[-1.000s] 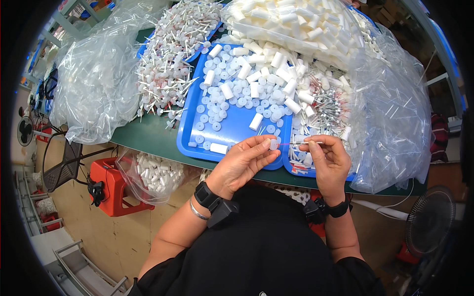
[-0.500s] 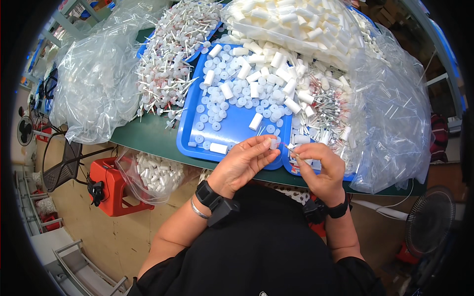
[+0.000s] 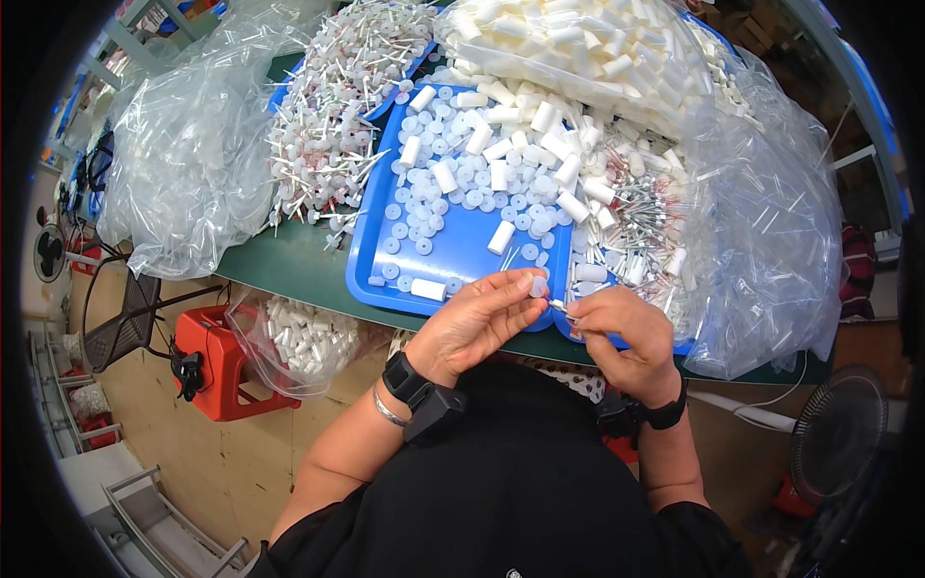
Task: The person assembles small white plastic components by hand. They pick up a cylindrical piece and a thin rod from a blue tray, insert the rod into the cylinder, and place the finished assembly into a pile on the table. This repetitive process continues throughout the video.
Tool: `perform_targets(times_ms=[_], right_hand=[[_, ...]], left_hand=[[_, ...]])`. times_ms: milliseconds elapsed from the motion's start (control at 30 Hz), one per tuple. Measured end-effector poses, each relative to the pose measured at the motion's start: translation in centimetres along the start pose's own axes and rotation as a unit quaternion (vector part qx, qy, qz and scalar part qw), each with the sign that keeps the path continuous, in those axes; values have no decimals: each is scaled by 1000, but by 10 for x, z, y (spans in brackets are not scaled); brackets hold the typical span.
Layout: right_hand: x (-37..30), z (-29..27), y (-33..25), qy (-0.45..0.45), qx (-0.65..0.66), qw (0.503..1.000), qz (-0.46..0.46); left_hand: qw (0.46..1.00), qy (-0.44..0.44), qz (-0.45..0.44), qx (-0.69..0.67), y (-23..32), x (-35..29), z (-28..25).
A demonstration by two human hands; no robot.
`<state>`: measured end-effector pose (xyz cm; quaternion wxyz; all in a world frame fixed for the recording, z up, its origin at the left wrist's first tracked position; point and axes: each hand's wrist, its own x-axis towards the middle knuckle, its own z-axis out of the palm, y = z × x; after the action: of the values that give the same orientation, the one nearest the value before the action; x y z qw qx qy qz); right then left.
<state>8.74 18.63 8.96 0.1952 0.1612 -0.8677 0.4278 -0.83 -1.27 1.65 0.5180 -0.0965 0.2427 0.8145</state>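
Pinching a pale disc (image 3: 538,287) in left hand (image 3: 477,313), clamping a seemingly thin white piece (image 3: 558,304) in right hand (image 3: 631,332), near blue tray (image 3: 464,252).

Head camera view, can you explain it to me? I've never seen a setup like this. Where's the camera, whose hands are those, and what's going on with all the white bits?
There's no robot here: a person works with two bare hands, wearing black wristbands. The camera sits on their head and looks down; its wide fisheye lens bends straight edges. Picture left is their left.

On the green table is a blue tray with pale discs and white cylinders. Heaped beyond its left side are stemmed parts; clear bags lie around.

The left hand holds a disc. The right hand holds a slim piece, too small to make out fully.
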Motion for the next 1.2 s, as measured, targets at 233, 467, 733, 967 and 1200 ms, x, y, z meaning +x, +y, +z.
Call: perform_targets(times_ms=[233,467,733,967,1200], right_hand=[[-5,-1,5,64,-46,996,37],[-8,5,4,67,-24,995,64],[-7,5,7,48,-32,998,19],[-9,13,1,38,8,977,211],[-7,12,4,-9,-111,987,117]], left_hand=[[1000,5,3,1,2,-2,1],[1000,5,10,27,0,-1,2],[999,19,17,30,0,-1,4],[999,4,26,33,2,-3,4],[996,14,45,75,0,-5,8]])
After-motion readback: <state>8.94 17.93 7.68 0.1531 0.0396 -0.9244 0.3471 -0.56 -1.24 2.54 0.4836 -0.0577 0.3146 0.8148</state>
